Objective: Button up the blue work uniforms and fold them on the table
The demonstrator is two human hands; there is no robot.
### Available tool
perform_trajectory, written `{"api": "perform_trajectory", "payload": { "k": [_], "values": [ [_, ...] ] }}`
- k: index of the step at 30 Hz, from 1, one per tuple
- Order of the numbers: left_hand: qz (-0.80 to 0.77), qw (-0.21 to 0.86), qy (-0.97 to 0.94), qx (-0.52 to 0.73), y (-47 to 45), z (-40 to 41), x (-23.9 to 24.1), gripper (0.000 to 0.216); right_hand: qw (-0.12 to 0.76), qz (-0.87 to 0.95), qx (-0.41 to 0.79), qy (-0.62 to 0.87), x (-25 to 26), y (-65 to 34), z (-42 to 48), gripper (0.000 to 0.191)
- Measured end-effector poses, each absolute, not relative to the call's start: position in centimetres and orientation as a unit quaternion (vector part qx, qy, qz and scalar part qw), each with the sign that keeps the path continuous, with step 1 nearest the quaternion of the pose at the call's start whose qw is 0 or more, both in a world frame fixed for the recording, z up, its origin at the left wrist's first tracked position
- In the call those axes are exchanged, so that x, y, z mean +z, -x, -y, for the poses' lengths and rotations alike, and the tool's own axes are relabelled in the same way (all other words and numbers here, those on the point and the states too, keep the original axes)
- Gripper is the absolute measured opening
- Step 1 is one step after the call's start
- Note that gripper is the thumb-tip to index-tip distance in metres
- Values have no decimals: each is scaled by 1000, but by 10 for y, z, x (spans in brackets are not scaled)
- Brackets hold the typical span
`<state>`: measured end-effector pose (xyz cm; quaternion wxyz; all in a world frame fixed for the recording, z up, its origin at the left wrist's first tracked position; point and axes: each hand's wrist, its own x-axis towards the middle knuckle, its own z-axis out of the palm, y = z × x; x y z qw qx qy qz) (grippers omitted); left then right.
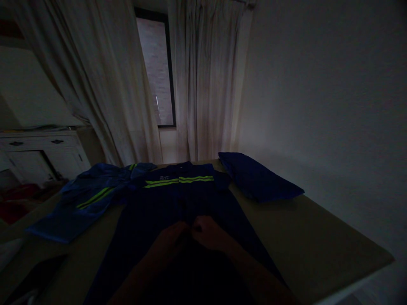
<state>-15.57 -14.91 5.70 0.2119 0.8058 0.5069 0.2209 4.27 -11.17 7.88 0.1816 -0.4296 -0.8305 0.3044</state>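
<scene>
A dark blue work coverall (pixel 190 199) lies spread on the table with its collar at the far end. Yellow-green reflective bands cross its chest, and small light lettering sits above the left one. My left hand (pixel 174 234) and my right hand (pixel 208 232) come together over the middle of its front. Both have curled, closed fingers that seem to pinch the cloth along the centre line. Dim light hides the exact spot they grip and most of the lower part of the garment.
A lighter blue garment with yellow-green stripes (pixel 92 199) lies crumpled on the left. Folded dark blue cloth (pixel 257 176) rests at the back right of the table (pixel 318 237). A dark flat item (pixel 40 273) is at the near left. Curtains (pixel 210 84) hang behind; a wall stands right.
</scene>
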Motion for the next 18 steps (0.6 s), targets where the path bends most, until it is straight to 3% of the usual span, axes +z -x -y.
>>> {"api": "perform_trajectory", "payload": {
  "k": [8,12,18],
  "values": [
    [-505,342,-753,247,169,141,55,15,164,860,257,409,61,-40,109,15],
    [-533,338,-733,252,168,140,54,29,169,864,236,411,56,-36,109,16],
    [-516,359,-736,250,168,139,54,21,154,863,214,430,56,-34,111,18]
  ]
}}
